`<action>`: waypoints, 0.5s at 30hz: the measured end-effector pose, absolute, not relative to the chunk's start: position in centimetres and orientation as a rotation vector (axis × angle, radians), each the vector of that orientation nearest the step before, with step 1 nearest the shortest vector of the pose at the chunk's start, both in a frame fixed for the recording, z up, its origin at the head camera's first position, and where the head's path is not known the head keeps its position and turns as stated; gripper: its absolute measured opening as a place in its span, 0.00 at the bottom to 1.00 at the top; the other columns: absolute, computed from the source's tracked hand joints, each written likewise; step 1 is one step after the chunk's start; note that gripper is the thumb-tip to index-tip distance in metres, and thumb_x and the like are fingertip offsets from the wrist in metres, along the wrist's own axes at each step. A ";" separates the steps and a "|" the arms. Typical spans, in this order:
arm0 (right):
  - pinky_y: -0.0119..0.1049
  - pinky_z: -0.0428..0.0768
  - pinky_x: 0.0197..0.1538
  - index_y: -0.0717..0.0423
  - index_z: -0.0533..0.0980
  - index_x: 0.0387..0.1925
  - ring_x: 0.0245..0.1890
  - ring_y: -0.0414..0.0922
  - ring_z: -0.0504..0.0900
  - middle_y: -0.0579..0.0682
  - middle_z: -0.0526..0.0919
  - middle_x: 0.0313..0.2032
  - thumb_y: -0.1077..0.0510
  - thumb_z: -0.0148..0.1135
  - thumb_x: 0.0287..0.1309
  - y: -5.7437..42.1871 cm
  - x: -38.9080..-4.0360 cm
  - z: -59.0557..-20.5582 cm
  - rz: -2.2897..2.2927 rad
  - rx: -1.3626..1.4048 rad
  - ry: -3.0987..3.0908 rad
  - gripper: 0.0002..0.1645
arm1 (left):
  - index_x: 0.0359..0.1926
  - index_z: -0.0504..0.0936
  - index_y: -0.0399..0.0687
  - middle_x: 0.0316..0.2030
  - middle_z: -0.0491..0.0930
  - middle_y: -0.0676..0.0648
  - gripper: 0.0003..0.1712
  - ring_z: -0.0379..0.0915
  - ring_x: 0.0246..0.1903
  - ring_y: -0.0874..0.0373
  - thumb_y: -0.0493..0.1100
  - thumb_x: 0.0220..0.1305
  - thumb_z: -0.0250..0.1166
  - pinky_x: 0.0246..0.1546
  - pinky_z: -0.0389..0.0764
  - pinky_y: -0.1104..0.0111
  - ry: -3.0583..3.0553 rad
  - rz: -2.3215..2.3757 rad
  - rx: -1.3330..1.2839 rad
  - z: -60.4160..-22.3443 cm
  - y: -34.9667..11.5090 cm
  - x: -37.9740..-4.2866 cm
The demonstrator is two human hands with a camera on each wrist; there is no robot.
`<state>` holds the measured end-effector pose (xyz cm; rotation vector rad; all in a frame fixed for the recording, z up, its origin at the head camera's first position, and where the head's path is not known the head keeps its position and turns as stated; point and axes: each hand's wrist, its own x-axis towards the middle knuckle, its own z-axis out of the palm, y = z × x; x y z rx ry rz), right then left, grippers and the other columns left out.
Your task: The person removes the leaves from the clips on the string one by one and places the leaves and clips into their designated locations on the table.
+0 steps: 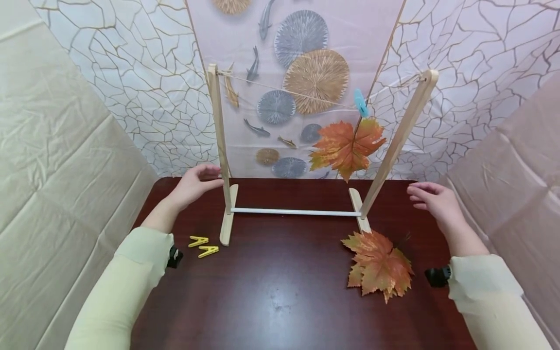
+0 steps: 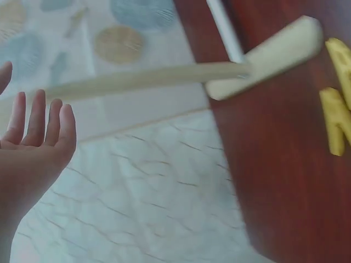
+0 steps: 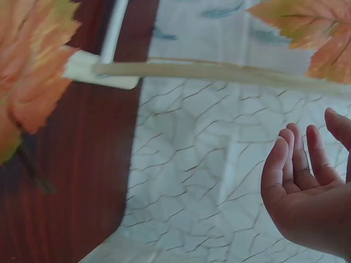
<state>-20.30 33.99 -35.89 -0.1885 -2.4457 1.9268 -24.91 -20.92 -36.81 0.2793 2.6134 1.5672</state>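
A wooden stand with a string across its two posts rises at the back of the table, its left post (image 1: 220,131) and right post (image 1: 400,141) joined low down by a white rod (image 1: 295,212). From the string (image 1: 288,91) a blue clothespin (image 1: 360,103) holds an orange maple leaf (image 1: 350,146) by its stem. My left hand (image 1: 194,184) is beside the left post, fingers loosely bent, with nothing in it. Out to the right of the right post hovers my right hand (image 1: 437,201), its palm bare in the right wrist view. More orange leaves (image 1: 378,265) lie on the table at the right.
Two yellow clothespins, one farther back (image 1: 199,241) and one nearer (image 1: 208,251), lie left of the stand's left foot (image 1: 228,223). The dark red table (image 1: 262,291) has patterned cloth (image 1: 153,73) behind it and beige cloth (image 1: 57,194) at the sides.
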 end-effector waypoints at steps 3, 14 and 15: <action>0.20 0.79 0.30 0.38 0.79 0.28 0.26 0.27 0.80 0.29 0.81 0.26 0.55 0.61 0.59 32.9 -20.8 -34.7 1.972 -0.148 -2.394 0.06 | 0.57 0.70 0.35 0.56 0.73 0.36 0.25 0.68 0.58 0.46 0.40 0.61 0.63 0.58 0.70 0.59 2.596 1.573 0.344 -35.1 -19.7 -25.2; 0.21 0.79 0.31 0.42 0.77 0.33 0.28 0.28 0.80 0.30 0.80 0.30 0.57 0.63 0.57 30.0 -22.2 -31.6 1.967 -0.045 -2.361 0.04 | 0.57 0.71 0.39 0.55 0.74 0.40 0.25 0.69 0.57 0.49 0.40 0.59 0.64 0.57 0.72 0.59 2.529 1.618 0.493 -29.9 -15.3 -25.9; 0.21 0.79 0.30 0.44 0.77 0.34 0.29 0.28 0.80 0.30 0.80 0.30 0.57 0.62 0.58 29.8 -22.2 -31.4 1.969 -0.035 -2.357 0.04 | 0.57 0.71 0.39 0.55 0.74 0.40 0.25 0.70 0.57 0.49 0.39 0.58 0.65 0.57 0.72 0.59 2.520 1.628 0.502 -29.5 -14.9 -25.9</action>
